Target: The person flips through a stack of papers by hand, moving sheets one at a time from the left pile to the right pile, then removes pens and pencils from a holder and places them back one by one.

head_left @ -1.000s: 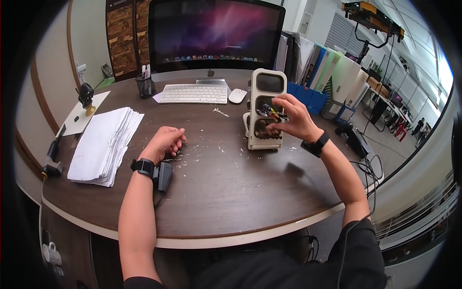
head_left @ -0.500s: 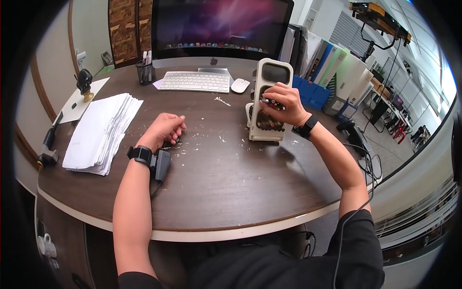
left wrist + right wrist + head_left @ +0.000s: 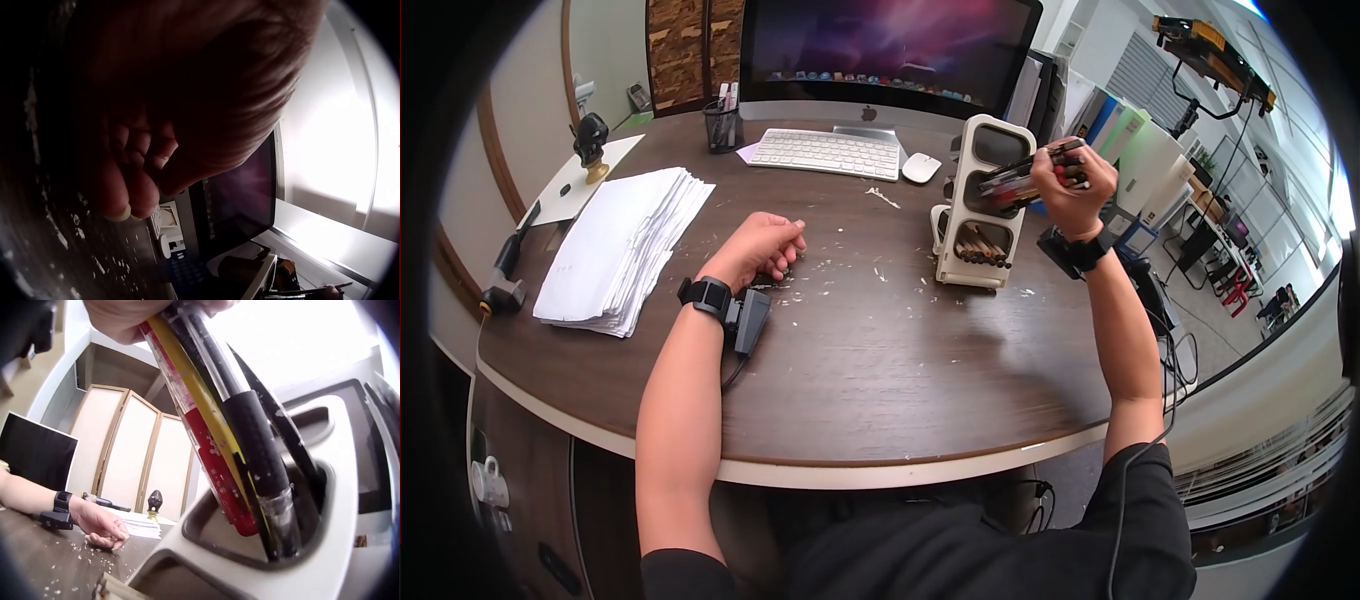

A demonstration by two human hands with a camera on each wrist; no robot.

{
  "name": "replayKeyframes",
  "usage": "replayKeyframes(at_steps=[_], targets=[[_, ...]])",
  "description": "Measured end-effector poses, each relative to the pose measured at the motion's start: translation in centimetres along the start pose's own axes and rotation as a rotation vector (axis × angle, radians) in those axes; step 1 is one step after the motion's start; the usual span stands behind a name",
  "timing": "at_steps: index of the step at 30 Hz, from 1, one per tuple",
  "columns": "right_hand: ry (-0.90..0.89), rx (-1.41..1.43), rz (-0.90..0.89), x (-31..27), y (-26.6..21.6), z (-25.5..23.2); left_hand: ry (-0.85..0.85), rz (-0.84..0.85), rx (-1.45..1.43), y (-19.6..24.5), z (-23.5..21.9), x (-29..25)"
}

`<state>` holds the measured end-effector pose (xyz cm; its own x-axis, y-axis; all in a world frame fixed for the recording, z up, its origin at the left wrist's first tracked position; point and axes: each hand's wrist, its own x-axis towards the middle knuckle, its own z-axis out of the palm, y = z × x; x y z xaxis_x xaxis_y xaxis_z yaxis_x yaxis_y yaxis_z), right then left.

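My right hand (image 3: 1078, 195) grips a bundle of pens (image 3: 256, 437) to the right of a white organizer (image 3: 966, 275). In the right wrist view, red, yellow and black pens slant down from the fingers, their lower ends at the organizer's middle compartment (image 3: 206, 547). Several brown sticks like pencils (image 3: 980, 246) lie in the lower compartment; the top one shows a dark opening. My left hand (image 3: 755, 245) rests on the desk, fingers loosely curled and holding nothing.
White scraps (image 3: 882, 198) litter the desk (image 3: 870, 380). A paper stack (image 3: 615, 245) lies at the left. Behind are a pen cup (image 3: 723, 130), keyboard (image 3: 825, 155), mouse (image 3: 921, 167) and monitor (image 3: 880, 50). Folders (image 3: 1135, 150) stand behind the organizer, with cables (image 3: 1170, 350) at the right edge.
My right hand first hovered open at the middle compartment, then closed round the pens and drew them up and to the right. The left hand stays in place on the desk.
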<state>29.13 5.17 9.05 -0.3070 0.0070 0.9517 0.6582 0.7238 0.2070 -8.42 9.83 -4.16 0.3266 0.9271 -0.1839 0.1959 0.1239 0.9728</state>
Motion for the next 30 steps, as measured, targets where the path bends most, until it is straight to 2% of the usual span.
replayKeyframes(at_steps=[5, 7, 8, 9, 10, 11, 12, 13, 15, 19, 20, 21, 23, 24, 25, 27, 28, 30], targets=[[-0.012, -0.011, -0.195, 2.8, -4.8, -0.6, -0.013, 0.005, 0.021, 0.1, 0.2, -0.1], [-0.094, 0.04, -0.355, 3.1, -8.0, 0.2, -0.033, -0.029, 0.013, 0.6, 0.6, -0.3], [-0.217, 0.169, -0.441, 3.0, -9.2, 0.7, -0.079, -0.056, 0.021, 1.1, 1.0, -0.6], [-0.267, 0.236, -0.446, 1.6, -10.7, 2.0, -0.126, -0.082, 0.027, 1.4, 1.2, -0.8], [-0.477, 0.328, -0.558, 0.0, -11.1, 3.2, -0.193, -0.115, 0.033, 1.2, 1.2, -0.5], [-0.253, 0.279, -0.686, -1.0, -13.1, 4.8, -0.193, -0.117, 0.037, 1.5, 1.4, -0.8], [-0.329, 0.325, -0.797, -2.8, -14.1, 6.0, -0.256, -0.15, 0.062, 2.0, 1.8, -1.5], [-0.327, 0.353, -0.876, -4.1, -15.1, 6.9, -0.317, -0.182, 0.087, 2.3, 2.1, -1.9], [-0.427, 0.373, -0.93, -5.3, -16.5, 7.3, -0.329, -0.197, 0.124, 2.4, 2.7, -2.1], [-0.704, 0.429, -0.756, -6.3, -16.5, 6.5, -0.396, -0.189, 0.212, 2.9, 3.7, -2.7], [-0.77, 0.494, -0.624, -6.4, -16.6, 6.0, -0.39, -0.169, 0.252, 2.9, 4.1, -2.8], [-0.769, 0.496, -0.622, -6.3, -16.6, 5.6, -0.386, -0.148, 0.293, 3.0, 4.4, -2.9], [-0.901, 0.601, -0.402, -5.8, -16.5, 4.4, -0.356, -0.138, 0.308, 3.2, 5.1, -3.5], [-0.941, 0.582, -0.365, -5.9, -16.5, 3.6, -0.343, -0.108, 0.392, 3.5, 5.6, -3.8], [-0.939, 0.581, -0.362, -6.0, -16.5, 3.1, -0.329, -0.077, 0.475, 3.9, 6.2, -4.2], [-0.752, 0.515, -0.307, -6.3, -16.5, 2.4, -0.296, -0.101, 0.542, 4.8, 7.0, -5.3], [-0.72, 0.437, -0.233, -6.2, -16.4, 1.9, -0.255, -0.065, 0.598, 5.0, 7.3, -5.7], [-0.861, 0.318, 0.031, -6.0, -15.9, 1.2, -0.186, -0.024, 0.688, 5.2, 7.8, -6.2]])
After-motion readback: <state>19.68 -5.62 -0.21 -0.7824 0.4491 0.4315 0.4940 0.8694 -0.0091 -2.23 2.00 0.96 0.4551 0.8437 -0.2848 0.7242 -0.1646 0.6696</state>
